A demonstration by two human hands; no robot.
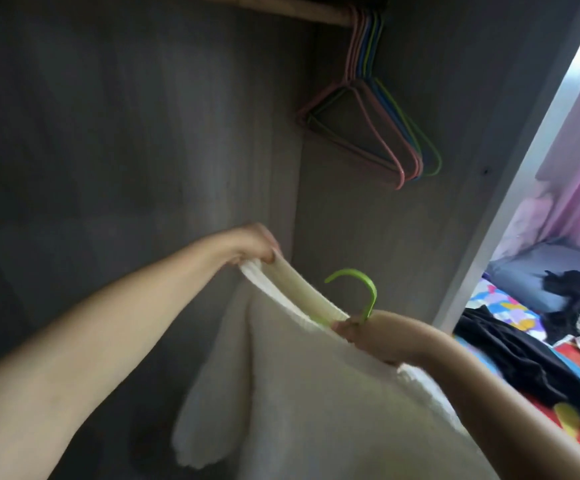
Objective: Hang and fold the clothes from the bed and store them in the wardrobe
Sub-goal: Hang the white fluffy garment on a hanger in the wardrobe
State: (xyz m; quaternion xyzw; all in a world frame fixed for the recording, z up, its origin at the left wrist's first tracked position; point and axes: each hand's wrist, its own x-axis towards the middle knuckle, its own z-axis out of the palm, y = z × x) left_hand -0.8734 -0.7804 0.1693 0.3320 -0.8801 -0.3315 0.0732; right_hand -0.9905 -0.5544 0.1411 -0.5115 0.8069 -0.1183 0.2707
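Note:
A white knitted garment (309,386) hangs on a green hanger (361,289) in front of the open wardrobe (143,133). My left hand (257,245) pinches the garment's far shoulder over the hanger's end. My right hand (364,332) grips the hanger at the base of its hook, together with the garment's neckline. The hook points up and left, well below the wooden rail (281,10). One sleeve dangles at the lower left.
Several empty pastel hangers (378,129) hang at the right end of the rail. The wardrobe's side panel (510,188) stands to the right. Beyond it, the bed (510,310) with a colourful sheet holds a pile of dark clothes (537,348).

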